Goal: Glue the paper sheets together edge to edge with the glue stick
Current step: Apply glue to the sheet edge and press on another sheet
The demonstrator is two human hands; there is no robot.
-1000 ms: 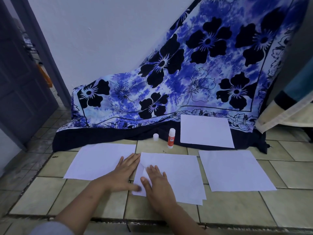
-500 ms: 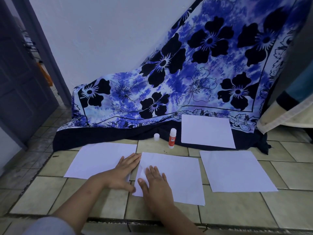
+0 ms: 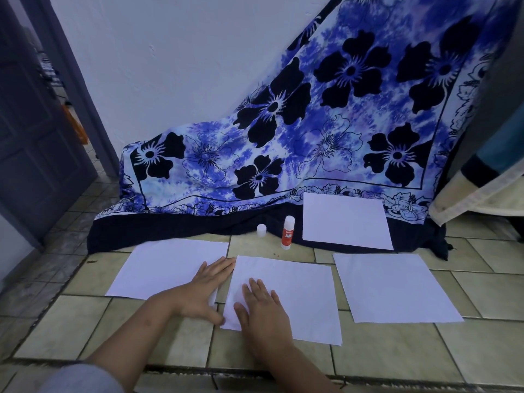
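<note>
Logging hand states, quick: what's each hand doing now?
Left hand: open, flat on the left paper sheet.
Right hand: open, pressing the middle paper sheet.

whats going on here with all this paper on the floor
A person is laying out paper on the tiled floor. Their left hand lies flat on the right edge of the left sheet, fingertips reaching the middle sheet. The right hand presses flat on the middle sheet near its left edge. The glue stick stands upright, untouched, beside a small white cap. A right sheet lies apart, and a far sheet rests on the floral cloth.
</note>
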